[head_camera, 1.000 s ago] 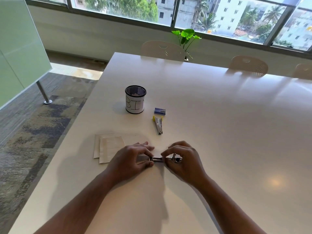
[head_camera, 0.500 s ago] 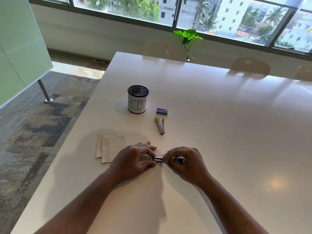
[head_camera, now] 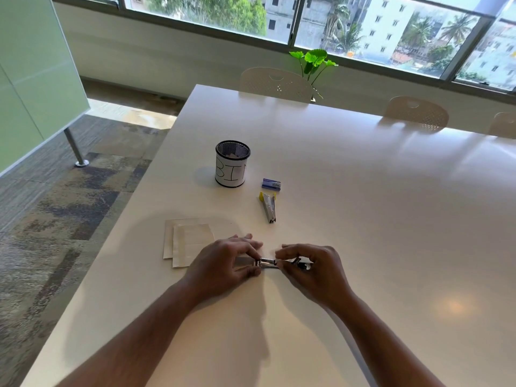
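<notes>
Silver stapler (head_camera: 268, 263) is pinched at either end by left hand (head_camera: 223, 263) and right hand (head_camera: 310, 270), fingers curled. Paper squares (head_camera: 190, 244) lie near the left edge of the table (head_camera: 391, 219).

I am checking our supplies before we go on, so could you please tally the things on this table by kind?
Staplers: 2, the free stapler and the held stapler, pinched by the left hand and the right hand
Mesh cup: 1
Blue box: 1
Paper stack: 1
Total: 5
</notes>
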The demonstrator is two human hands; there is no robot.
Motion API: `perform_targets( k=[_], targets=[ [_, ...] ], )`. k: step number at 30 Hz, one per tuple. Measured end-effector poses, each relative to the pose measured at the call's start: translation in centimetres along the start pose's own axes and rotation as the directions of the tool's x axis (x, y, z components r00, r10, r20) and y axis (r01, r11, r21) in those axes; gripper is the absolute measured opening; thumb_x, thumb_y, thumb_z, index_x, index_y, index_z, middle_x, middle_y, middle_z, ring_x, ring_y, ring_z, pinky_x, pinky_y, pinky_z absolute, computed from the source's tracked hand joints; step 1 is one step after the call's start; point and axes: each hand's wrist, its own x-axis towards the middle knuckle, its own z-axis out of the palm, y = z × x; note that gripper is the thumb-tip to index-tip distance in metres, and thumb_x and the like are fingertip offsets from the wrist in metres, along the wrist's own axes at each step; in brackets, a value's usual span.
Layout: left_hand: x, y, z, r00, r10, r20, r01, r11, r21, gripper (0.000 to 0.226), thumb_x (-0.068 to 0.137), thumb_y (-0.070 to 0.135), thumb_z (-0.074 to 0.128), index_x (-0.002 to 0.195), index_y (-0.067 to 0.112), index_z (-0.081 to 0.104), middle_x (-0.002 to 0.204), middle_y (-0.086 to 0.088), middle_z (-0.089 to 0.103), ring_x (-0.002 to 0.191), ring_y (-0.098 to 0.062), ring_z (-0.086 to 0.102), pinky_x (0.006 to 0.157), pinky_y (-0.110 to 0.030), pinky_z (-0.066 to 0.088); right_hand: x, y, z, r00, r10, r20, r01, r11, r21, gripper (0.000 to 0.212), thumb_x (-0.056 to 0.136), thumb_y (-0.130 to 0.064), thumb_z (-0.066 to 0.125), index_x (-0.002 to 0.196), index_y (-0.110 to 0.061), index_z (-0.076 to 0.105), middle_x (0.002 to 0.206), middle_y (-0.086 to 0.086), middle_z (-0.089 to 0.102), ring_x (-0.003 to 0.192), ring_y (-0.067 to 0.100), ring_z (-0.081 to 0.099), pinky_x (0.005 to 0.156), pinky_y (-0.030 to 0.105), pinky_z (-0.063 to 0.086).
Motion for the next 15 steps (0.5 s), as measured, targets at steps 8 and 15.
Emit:
perform_targets(
  k=[8,15],
  targets=[
    [-0.05,-0.01,0.03,1.000,0.007,-0.015,-0.007,1.000,0.004,0.021,0.083,0.038,0.084,0.102,0.037,0.075,0.133,0.021,0.068,0.137,0.007,0.048,0.112,-0.035,0.047,0.09,-0.17,-0.48,0.998,-0.044,0.035,0.048,0.994,-0.101,0.015,0.085,-0.024,0.085,0.098,-0.031,0.082,0.101,-0.019,0.079,0.109,-0.006,0.070,0.082,0.031,0.062],
    [-0.11,0.14,-0.08,1.000,-0.001,-0.011,0.001,1.000,0.026,0.020,0.084,0.039,0.082,0.103,0.038,0.074,0.134,0.023,0.066,0.138,0.010,0.046,0.110,-0.032,0.047,0.15,-0.76,-0.78,0.991,-0.094,0.092,0.110,0.975,-0.192,0.018,0.090,-0.033,0.078,0.108,-0.035,0.079,0.104,-0.020,0.078,0.099,-0.006,0.071,0.077,0.027,0.060]
  ],
)
